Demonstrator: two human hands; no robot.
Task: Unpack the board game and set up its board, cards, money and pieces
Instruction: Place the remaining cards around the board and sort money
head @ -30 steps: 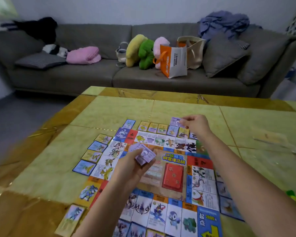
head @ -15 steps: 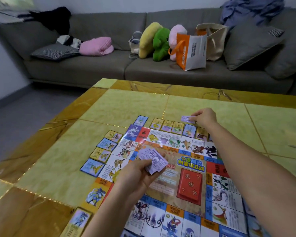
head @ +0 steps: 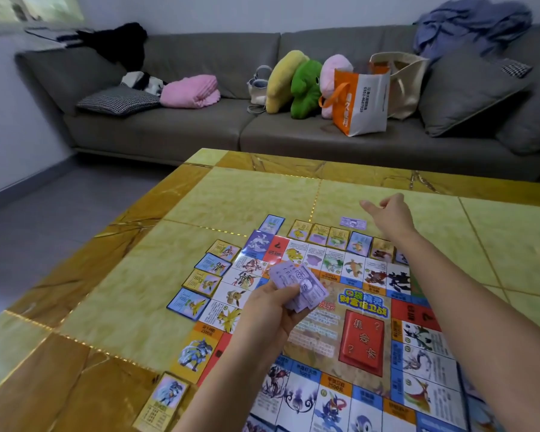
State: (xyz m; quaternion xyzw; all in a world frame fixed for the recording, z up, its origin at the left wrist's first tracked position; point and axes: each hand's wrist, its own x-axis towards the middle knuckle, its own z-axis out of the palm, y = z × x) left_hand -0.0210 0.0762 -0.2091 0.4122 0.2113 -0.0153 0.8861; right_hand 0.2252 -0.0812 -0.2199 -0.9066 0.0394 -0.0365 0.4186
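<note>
The colourful game board [head: 365, 310] lies flat on the yellow table [head: 256, 194], with a red card deck [head: 363, 342] in its middle. Small property cards [head: 320, 233] line its far and left edges. My left hand [head: 270, 310] grips a fanned stack of purple money notes [head: 296, 283] above the board's left part. One purple note [head: 353, 222] lies alone on the table beyond the far card row. My right hand [head: 387, 213] hovers just right of that note, thumb out, fingers loosely curled, holding nothing.
A grey sofa [head: 200, 132] stands behind the table with plush toys [head: 304, 82], an orange and white bag [head: 360, 102], a pink bundle [head: 190, 90] and cushions. Another card [head: 164, 403] lies at the table's near left. Grey floor is to the left.
My right hand carried one purple note past the far card row, laid it on the table and let go. My left hand kept the money stack.
</note>
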